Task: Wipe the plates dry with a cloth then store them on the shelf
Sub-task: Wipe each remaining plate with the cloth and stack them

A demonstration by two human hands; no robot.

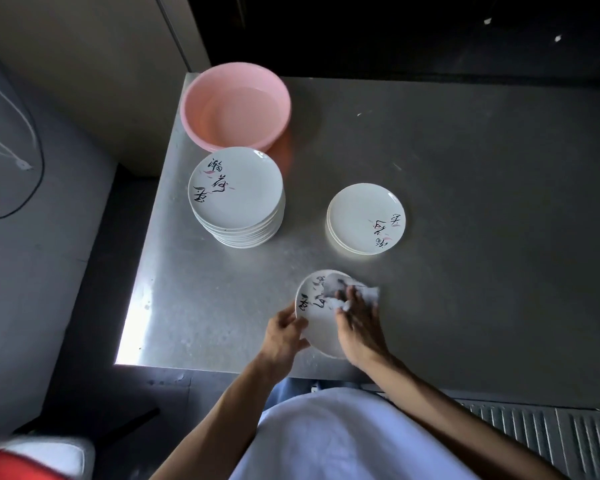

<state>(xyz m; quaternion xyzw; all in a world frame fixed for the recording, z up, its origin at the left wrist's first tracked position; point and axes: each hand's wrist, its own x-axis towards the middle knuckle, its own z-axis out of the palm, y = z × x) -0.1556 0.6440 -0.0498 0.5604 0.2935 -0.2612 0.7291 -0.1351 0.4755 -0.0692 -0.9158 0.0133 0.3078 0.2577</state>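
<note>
1 plate [314, 318]: left hand [284, 329] pinches rim; right hand [359, 325] presses cloth [369, 294], fingers flat. Risk: a damp rim could slip and the plate drop.

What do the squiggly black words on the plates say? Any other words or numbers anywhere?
On the top plate of the tall stack: three black brush characters, too cursive to read for sure.
On the top plate of the short stack: similar characters, upside down here, too small to read.
On the plate being wiped: characters partly under the cloth, unreadable.
On the pink basin and the table: no writing shows.
</note>
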